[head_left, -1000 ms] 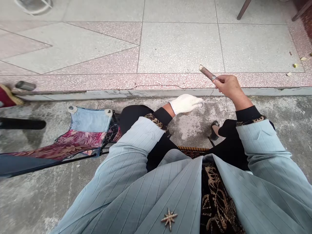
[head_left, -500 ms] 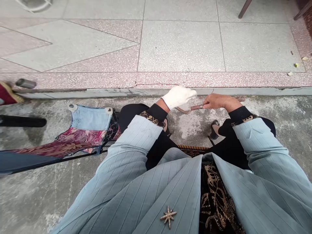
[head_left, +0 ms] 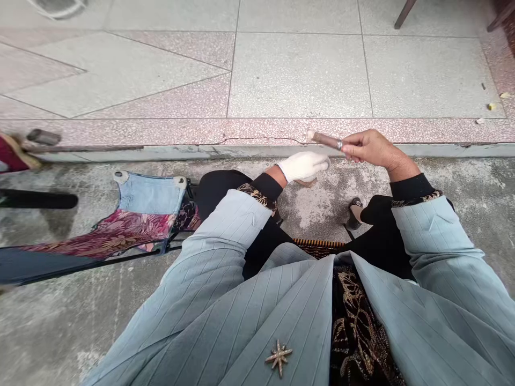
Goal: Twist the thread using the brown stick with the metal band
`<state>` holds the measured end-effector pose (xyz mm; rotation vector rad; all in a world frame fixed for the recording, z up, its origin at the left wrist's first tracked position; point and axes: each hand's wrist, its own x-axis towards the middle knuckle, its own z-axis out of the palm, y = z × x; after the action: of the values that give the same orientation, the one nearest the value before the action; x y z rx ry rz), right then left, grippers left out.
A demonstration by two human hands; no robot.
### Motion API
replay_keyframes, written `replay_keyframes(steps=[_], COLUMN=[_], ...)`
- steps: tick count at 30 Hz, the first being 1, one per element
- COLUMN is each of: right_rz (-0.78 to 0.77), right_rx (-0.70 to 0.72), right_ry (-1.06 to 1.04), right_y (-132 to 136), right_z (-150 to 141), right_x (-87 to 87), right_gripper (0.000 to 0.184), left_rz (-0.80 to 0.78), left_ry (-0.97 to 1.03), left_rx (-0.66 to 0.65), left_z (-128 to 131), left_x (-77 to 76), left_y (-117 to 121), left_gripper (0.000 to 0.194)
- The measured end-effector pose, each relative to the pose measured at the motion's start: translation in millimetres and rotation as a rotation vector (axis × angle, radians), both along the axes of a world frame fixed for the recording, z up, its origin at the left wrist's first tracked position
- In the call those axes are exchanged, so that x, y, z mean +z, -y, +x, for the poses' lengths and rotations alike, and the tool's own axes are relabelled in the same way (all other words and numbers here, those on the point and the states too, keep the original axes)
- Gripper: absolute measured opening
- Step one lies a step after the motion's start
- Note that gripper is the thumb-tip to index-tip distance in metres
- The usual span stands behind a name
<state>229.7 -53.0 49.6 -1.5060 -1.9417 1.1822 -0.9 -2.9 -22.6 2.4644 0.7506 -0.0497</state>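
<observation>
Head view showed two hands, one gloved and one bare. The fingers of the bare right hand (head_left: 370, 148) were closed around one brown stick (head_left: 328, 140) with a metallic band just beside the fingertips; its pale, blurred end pointed away from them, above the other hand. The fingers of the white-gloved left hand (head_left: 304, 165) were bunched together, narrow, and one thin, brownish curved piece (head_left: 306, 183) showed just below them; whether they gripped it could not be told.

Beyond the fingers ran one pale step edge (head_left: 249, 151), with a tiled floor (head_left: 300, 75) farther off. Nearer the body than the fingers were two dark trouser legs, one clearly visible black shoe (head_left: 354, 214) below the right hand, and one strip of woven seat (head_left: 317, 247) between the legs. One star-shaped brooch (head_left: 278, 358) lay on the pale blue jacket (head_left: 225, 300).

Well left of the gloved fingers stood one patchwork fabric chair (head_left: 137, 228), then one black tube (head_left: 38, 198), one grey cylinder (head_left: 44, 136) on its side and one red shoe (head_left: 11, 154), partly in view. Far beyond the right fingers were two furniture legs (head_left: 404, 13) and, nearer, three pale or yellowish scraps (head_left: 491, 106) and one dark bit (head_left: 483, 86).
</observation>
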Motion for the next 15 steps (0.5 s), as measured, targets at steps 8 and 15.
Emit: replay_keyframes(steps=[8,15], right_rz=[0.14,0.139], right_rx=[-0.355,-0.213], right_ry=[0.259,0.706], right_y=[-15.8,-18.8], right_z=[8.2,2.3], right_x=[-19.7,-32.2], right_gripper=[0.047,0.043], left_rz=[-0.011,0.081], left_ry=[-0.02,-0.043], left_rx=[-0.1,-0.08], left_z=[10.9,9.0], left_x=[15.3,5.8], left_y=[17.9,20.0], left_gripper=[0.043,0.041])
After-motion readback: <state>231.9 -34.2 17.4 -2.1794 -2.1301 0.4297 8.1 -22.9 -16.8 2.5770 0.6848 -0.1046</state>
